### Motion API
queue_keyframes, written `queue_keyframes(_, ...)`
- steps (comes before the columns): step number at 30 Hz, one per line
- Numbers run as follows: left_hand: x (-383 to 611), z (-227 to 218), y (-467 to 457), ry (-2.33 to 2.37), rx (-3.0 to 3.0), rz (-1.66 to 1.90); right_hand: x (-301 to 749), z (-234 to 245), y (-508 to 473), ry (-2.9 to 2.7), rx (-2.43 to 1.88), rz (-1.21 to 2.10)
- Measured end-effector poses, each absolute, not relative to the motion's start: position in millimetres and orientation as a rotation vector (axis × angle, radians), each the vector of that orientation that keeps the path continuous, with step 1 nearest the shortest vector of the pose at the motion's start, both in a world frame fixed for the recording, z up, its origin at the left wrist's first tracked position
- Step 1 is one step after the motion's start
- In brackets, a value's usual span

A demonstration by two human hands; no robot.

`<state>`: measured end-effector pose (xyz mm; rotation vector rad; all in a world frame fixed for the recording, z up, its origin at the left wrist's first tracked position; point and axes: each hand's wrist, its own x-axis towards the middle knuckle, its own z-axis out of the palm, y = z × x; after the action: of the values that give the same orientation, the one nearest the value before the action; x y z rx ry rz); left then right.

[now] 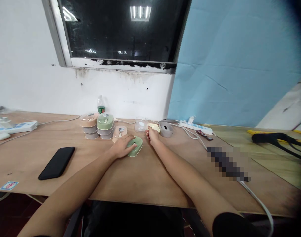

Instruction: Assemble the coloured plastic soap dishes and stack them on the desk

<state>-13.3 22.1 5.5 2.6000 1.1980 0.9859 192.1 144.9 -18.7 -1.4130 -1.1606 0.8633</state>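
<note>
My left hand (122, 146) grips a small rounded green box (138, 146), with thumb and fingers spread over its top as it sits on the table. Farther forward, my right hand (153, 135) is closed on the edge of a pale yellow box-like piece (155, 127); its lower part is hidden by the hand. Right beside that piece is a grey box (166, 129) with a dark slot. Clear plastic pieces (141, 124) lie to its left. A peach box (120, 131) stands just behind my left hand.
Stacked boxes with a peach top (88, 121) and a green top (105, 121) stand at back left, before a bottle (100, 105). A black phone (56, 163) lies left. Power strips (196, 127) and cables line the back; a blurred dark object (226, 164) lies right.
</note>
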Motion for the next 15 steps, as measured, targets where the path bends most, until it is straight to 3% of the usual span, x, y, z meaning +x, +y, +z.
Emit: queue_keyframes(15, -16.7, -0.4, 30.0, 1.128, 2.700, 0.871, 187.0, -33.5, 145.9, -1.490, -1.373, 0.785)
